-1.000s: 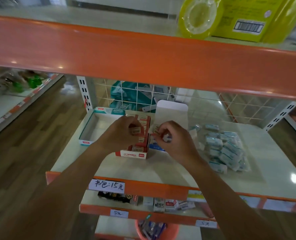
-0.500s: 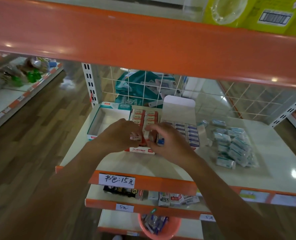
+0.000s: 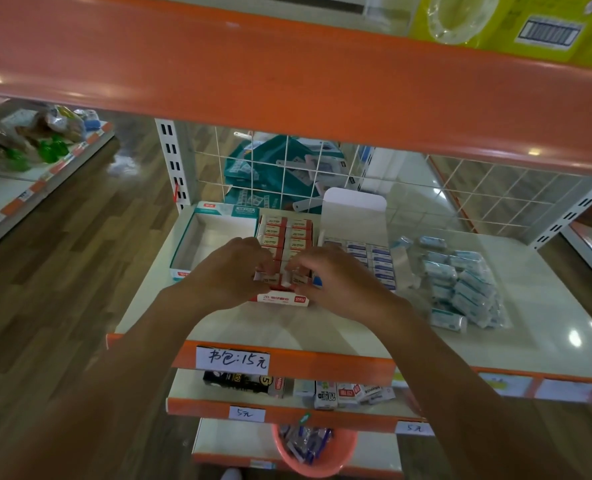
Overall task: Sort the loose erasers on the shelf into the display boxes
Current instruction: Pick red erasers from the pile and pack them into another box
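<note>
A red display box (image 3: 282, 298) holds two rows of red-and-white erasers. My left hand (image 3: 227, 277) and my right hand (image 3: 336, 278) meet over its near end. Each hand pinches a red-and-white eraser (image 3: 268, 277) at the front row. To the right stands a white-lidded display box (image 3: 355, 216) with blue-and-white erasers in rows. A heap of loose blue erasers in clear wrap (image 3: 460, 285) lies further right on the shelf (image 3: 322, 327).
An open teal-and-white box (image 3: 215, 233) with nothing visible in it stands left of the red one. A wire grid (image 3: 426, 188) closes the back. An orange shelf beam (image 3: 287, 81) hangs overhead. Lower shelves carry small packs and an orange bucket (image 3: 313, 452).
Both hands have drawn toward the near end of the red box and lowered onto its front row. The camera has tilted, so more of the back rows shows.
</note>
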`<state>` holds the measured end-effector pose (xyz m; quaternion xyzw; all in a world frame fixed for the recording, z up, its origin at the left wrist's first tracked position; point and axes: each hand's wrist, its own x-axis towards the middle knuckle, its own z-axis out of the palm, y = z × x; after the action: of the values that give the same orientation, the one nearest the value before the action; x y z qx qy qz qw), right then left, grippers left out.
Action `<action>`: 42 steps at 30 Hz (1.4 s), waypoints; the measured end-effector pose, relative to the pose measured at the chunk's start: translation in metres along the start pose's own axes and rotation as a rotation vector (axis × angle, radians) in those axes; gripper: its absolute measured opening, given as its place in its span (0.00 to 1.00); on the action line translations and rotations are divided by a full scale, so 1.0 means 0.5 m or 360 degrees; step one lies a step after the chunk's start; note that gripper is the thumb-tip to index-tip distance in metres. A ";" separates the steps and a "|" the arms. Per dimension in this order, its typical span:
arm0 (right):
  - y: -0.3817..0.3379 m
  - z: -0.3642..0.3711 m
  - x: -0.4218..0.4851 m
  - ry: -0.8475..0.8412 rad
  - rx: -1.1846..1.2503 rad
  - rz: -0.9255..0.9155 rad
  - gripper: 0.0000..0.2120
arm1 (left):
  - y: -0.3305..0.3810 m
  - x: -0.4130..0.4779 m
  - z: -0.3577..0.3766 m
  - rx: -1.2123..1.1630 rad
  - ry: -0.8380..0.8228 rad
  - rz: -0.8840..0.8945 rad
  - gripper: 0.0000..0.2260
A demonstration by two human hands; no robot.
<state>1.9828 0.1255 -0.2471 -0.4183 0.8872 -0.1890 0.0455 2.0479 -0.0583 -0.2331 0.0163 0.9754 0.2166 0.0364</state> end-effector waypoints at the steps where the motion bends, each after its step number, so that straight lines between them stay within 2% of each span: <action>1: 0.001 0.000 0.002 -0.0023 -0.0013 0.0003 0.16 | -0.003 -0.003 0.001 0.0005 0.0002 -0.0017 0.11; 6: -0.001 -0.009 0.011 -0.0093 -0.0091 0.0010 0.17 | -0.021 -0.017 0.006 -0.0026 0.0021 -0.0055 0.08; 11: 0.000 -0.014 0.014 -0.0111 -0.0027 -0.0033 0.15 | -0.022 -0.024 0.019 0.0066 0.0066 0.0133 0.14; 20: 0.007 -0.018 -0.002 0.0007 0.0155 -0.0078 0.17 | -0.021 -0.016 0.029 0.0284 0.0337 0.0370 0.11; 24: 0.006 -0.019 0.000 -0.0035 0.0088 -0.0044 0.18 | -0.033 -0.020 0.025 0.0273 0.0402 0.0431 0.07; 29: 0.008 -0.008 0.009 -0.0120 -0.0083 -0.0076 0.08 | -0.034 -0.028 0.033 0.0048 0.0400 0.0289 0.06; 36: 0.016 -0.007 0.002 -0.0142 -0.0030 -0.0042 0.13 | -0.035 -0.037 0.042 -0.0094 0.0324 0.0132 0.08; 42: 0.009 -0.011 0.001 -0.0078 -0.0223 -0.0115 0.15 | -0.026 -0.037 0.049 -0.0107 0.0373 0.0068 0.07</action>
<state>1.9778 0.1295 -0.2437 -0.4567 0.8813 -0.1178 0.0310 2.0679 -0.0606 -0.2597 0.0104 0.9646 0.2504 -0.0818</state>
